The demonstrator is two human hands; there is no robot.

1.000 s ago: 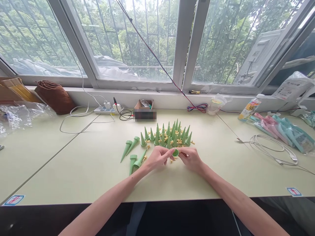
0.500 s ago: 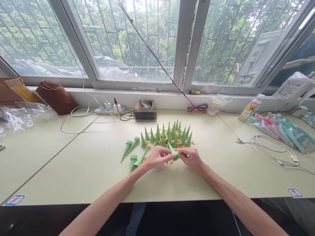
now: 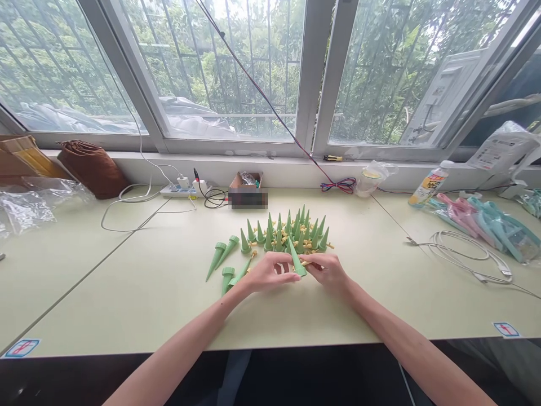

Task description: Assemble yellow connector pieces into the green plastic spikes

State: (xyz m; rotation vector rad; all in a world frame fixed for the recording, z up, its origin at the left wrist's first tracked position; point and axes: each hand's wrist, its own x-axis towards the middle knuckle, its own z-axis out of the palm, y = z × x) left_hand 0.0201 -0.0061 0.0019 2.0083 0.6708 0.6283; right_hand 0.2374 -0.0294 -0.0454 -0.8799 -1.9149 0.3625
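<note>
Between my two hands is a green plant watering spike, its tip up and leaning left, its wide end low. The fingers and thumb of my left hand touch its left side. My right hand pinches the yellow valve piece at the spike's right side; the fingers hide most of it. Just behind, several green spikes with yellow valves stand tip up in a cluster. Left of my left hand, several loose spikes lie flat, one with a yellow valve.
At the back of the table are a power strip with cables and a small box. On the right lie a coiled white cable and bagged pink and teal items, with a bottle behind them.
The held spike has turned from showing its open wide end toward me to standing nearly tip up. My left fingers have loosened and shifted around it; my right hand has stayed in place.
</note>
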